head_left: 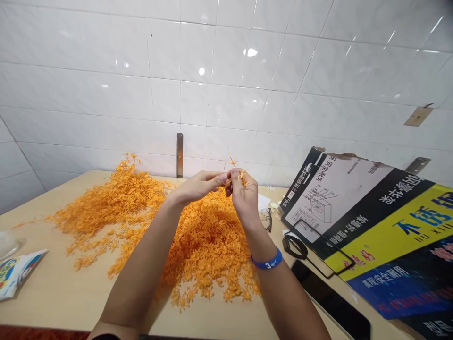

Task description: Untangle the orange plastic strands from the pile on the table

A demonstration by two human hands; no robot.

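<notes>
Bare forearms (pixel 141 264) are stretched forward from the bottom of the head view, and a blue wristband (pixel 266 259) is worn on the right one. Both hands are raised over the table and brought close together, apparently so that one small orange sprig (pixel 241 177) can be handled between them, lifted clear of the tangle below. The sprig is held just above the hands, its long axis running upward and away from the camera, leaning a little to the left toward the tiled wall (pixel 106 71). The fingers of the right hand (pixel 244 198) are curled narrowly around the sprig's lower end. The left hand (pixel 198 185) is extended toward it, its fingers (pixel 215 178) laid close together in a narrow pinch; whether the sprig is gripped by them cannot be told. A large heap of like orange sprigs (pixel 208 245) is spread beneath the hands across a pale wooden table (pixel 46 307), seemingly so that it lies within easy reach of both. Eyeglasses (pixel 267 219) are left just right of the heap, and printed boards (pixel 354 208) are propped at the table's right end.
</notes>
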